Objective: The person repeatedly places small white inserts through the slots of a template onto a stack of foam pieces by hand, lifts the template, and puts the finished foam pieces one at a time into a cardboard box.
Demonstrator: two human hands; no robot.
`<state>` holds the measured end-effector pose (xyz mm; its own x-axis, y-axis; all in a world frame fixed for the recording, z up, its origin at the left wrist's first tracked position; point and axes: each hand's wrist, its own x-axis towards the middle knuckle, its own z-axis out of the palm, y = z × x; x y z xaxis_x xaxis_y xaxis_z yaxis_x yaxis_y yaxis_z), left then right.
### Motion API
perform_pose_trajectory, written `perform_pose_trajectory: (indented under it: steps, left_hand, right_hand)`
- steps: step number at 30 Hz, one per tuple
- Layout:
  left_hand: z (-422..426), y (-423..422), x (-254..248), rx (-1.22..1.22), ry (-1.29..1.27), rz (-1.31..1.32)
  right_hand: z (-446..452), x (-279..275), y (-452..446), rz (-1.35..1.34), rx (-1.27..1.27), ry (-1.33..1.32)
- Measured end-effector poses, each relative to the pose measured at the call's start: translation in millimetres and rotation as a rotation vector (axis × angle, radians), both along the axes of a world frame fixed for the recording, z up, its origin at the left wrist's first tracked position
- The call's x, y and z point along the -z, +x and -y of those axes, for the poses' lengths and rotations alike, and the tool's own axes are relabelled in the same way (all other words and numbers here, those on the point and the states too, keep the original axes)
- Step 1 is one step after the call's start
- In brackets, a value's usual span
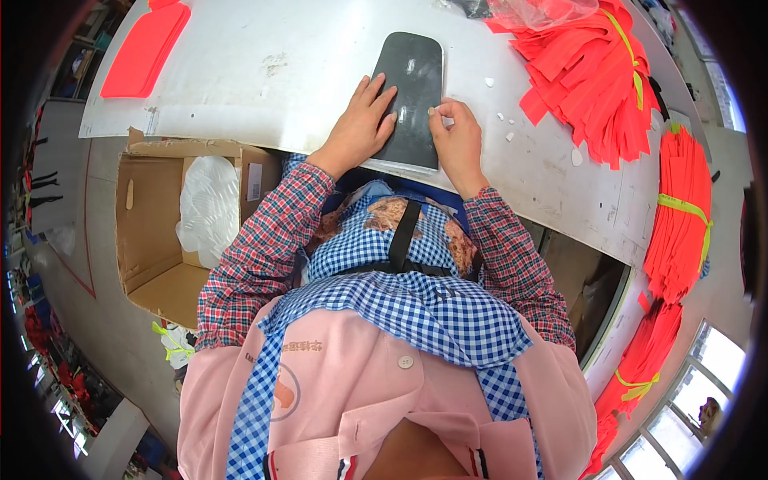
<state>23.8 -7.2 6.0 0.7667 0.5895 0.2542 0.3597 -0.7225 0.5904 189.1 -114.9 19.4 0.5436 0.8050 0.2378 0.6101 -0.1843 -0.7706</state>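
A flat black panel [410, 76] with rounded top corners lies on the white table, and a thin white edge shows beneath it on the right and bottom. My left hand [362, 130] rests on the panel's left side with its fingers stretched out. At the panel's right edge is my right hand [458, 144], its thumb and forefinger pinched together and the other fingers curled. Whatever is between those fingertips is too small to make out. Several small white scraps [490, 82] are scattered on the table to the right of this hand.
Bundles of orange-red strips [588, 88] tied with yellow bands lie at the right, with more bundles [680, 212] along the side. A stack of orange-red pieces [146, 52] is at the far left. An open cardboard box [152, 284] holding clear plastic stands below the table [264, 96].
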Motion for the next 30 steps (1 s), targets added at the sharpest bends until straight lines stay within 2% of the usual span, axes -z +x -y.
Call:
perform_pose_trajectory:
  steps: [14,17,23,30]
  left_hand:
    - [0.2,-1.3,0.7,-0.010,-0.009,0.021]
    - [1.1,-1.0,0.5,-0.017,-0.009,0.023]
    - [0.1,0.8,2.9,-0.025,0.038,0.060]
    - [-0.8,1.6,6.8,-0.034,0.094,0.098]
  right_hand:
    - [1.3,1.5,0.0,0.052,-0.017,0.014]
    - [0.7,1.4,1.9,0.185,-0.019,0.034]
    - [-8.3,-31.5,-8.5,-0.216,-0.093,-0.186]
    - [-27.1,-25.1,-6.8,-0.066,-0.165,-0.311]
